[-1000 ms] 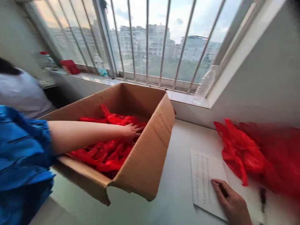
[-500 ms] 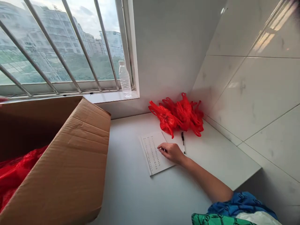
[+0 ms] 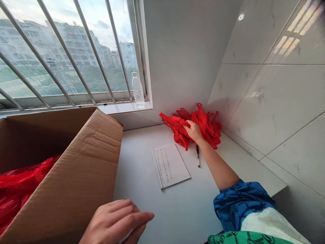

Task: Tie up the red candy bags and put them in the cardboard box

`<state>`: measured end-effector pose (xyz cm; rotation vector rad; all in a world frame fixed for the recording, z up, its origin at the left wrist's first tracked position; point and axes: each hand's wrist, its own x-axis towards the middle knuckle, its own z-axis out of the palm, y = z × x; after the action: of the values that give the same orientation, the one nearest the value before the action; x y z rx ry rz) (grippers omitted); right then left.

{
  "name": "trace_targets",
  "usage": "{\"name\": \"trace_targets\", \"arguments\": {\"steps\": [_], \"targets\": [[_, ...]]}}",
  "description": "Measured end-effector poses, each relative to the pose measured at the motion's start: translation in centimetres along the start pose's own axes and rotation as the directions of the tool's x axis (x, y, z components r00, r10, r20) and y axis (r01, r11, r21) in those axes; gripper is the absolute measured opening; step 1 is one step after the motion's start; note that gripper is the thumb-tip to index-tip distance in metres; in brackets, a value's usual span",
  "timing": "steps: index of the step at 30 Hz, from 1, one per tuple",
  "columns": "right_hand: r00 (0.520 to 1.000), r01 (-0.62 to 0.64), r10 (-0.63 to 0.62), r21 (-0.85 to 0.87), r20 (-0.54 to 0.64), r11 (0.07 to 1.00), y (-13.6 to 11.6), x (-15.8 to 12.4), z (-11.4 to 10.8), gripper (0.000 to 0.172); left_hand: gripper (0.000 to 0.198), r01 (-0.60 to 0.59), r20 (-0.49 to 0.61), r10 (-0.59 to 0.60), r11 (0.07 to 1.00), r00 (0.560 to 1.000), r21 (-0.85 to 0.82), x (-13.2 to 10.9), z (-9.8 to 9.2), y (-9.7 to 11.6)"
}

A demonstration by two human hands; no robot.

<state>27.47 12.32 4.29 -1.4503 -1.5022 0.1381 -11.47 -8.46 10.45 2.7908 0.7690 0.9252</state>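
Note:
My right hand (image 3: 195,131) reaches into the pile of thin red plastic bags (image 3: 209,130) in the corner, its fingers closed on a crumpled red plastic bag (image 3: 180,130). Near the bottom of the view, beside the cardboard box, my left hand (image 3: 118,220) hovers over the table. Its fingers are loosely curved, with a small gap to the thumb and nothing visible between them. A notebook (image 3: 175,166) with rows of handwritten marks lies below the bags. To its right rests a black and clear pen (image 3: 198,156).
A large open cardboard box (image 3: 76,169) stands on the left, with red plastic bags (image 3: 27,183) inside. A clear bottle (image 3: 137,89) stands on the sill of the barred window. Tiled wall (image 3: 284,105) bounds the white table (image 3: 142,142) on the right.
My right hand has moved from the notebook up to the red bags and taken hold of one. My left hand has come from the far left edge into view beside the box.

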Motion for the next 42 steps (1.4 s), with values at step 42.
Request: {"name": "trace_targets", "arguments": {"steps": [42], "targets": [[0.791, -0.592, 0.212, 0.632, 0.574, 0.500, -3.1, -14.1, 2.9, 0.036, 0.028, 0.330, 0.378, -0.796, -0.237, 0.472, -0.914, 6.0, 17.1, -10.9]]}}
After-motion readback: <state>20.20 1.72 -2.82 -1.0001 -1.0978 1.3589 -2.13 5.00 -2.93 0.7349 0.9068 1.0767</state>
